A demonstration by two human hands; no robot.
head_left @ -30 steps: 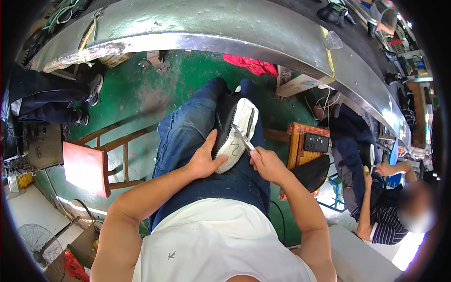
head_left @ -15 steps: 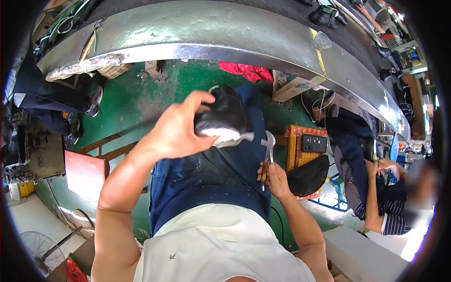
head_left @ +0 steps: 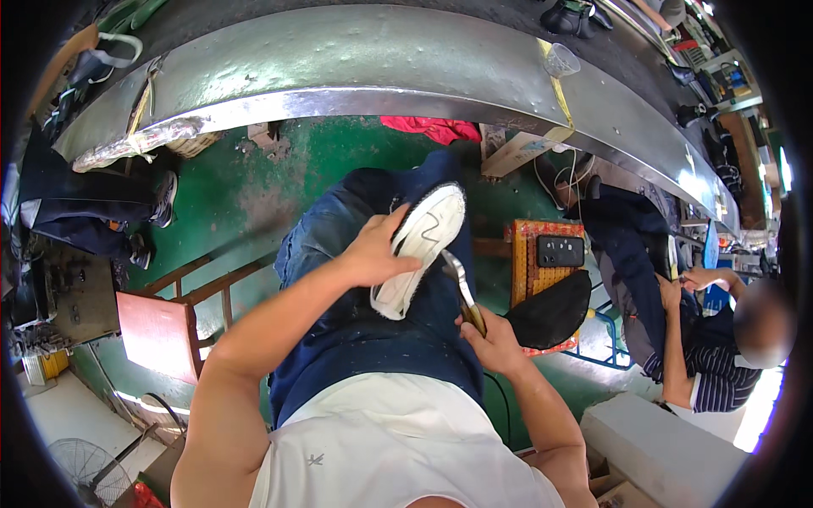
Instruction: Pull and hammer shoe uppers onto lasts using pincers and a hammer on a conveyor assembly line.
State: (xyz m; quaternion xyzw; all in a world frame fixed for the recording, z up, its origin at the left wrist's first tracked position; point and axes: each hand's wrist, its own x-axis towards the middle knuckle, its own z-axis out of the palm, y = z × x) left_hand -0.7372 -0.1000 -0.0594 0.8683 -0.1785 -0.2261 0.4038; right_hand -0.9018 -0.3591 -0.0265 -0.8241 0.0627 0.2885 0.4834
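- The left hand (head_left: 373, 254) grips a shoe (head_left: 421, 247) from its left side, fingers curled over the edge, and holds it sole-up above the person's lap.
- The shoe's sole is white, with a dark squiggle drawn near the toe; the toe points away from the person, toward the long metal bench (head_left: 364, 76).
- The right hand (head_left: 494, 339) is closed around the handle of a metal tool (head_left: 461, 288), whose blade angles up toward the right edge of the sole and ends just beside it.
- Both hands work over the lap in blue jeans (head_left: 339, 254), well short of the bench's near edge.
- A wooden stool (head_left: 174, 326) stands on the green floor (head_left: 254, 182) to the left.
- To the right sits a small stand with a dark pad (head_left: 549, 315); past it, another person in a striped shirt (head_left: 716, 368) sits.
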